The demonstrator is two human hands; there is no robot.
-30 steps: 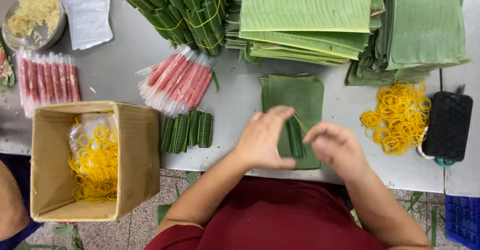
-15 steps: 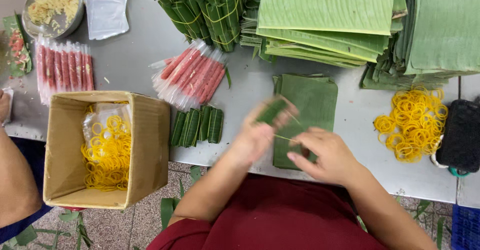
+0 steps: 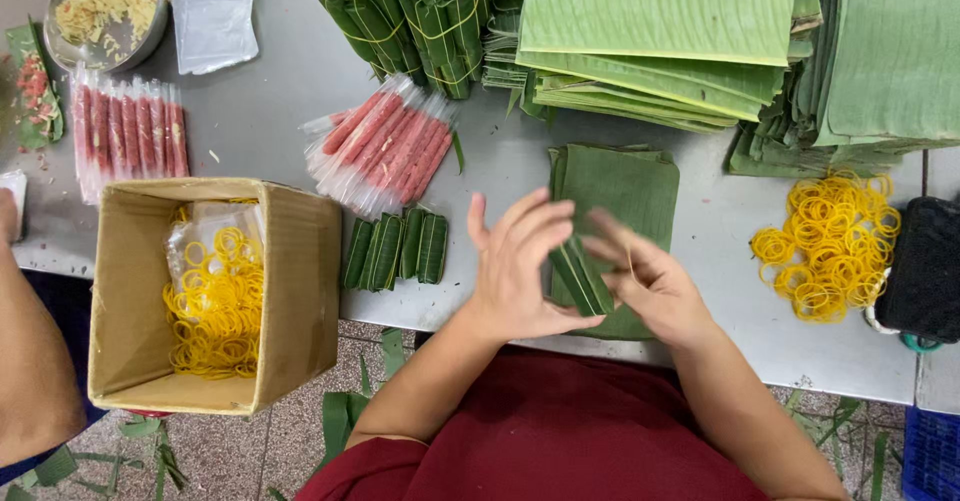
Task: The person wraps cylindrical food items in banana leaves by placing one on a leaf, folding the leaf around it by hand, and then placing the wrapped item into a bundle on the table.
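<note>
We see the left hand [image 3: 520, 266] and right hand [image 3: 645, 281] pinching a slim, smooth leaf-wrapped roll [image 3: 580, 276]. It sits above flat, folded green leaves [image 3: 630, 186].

A grey desk [image 3: 250, 111] filled the upper view, evenly lit with soft shadows. Below its front edge lay a floor [image 3: 230, 451] of mottled reddish-grey tiles, strewn with green leaf scraps [image 3: 340, 421].
</note>
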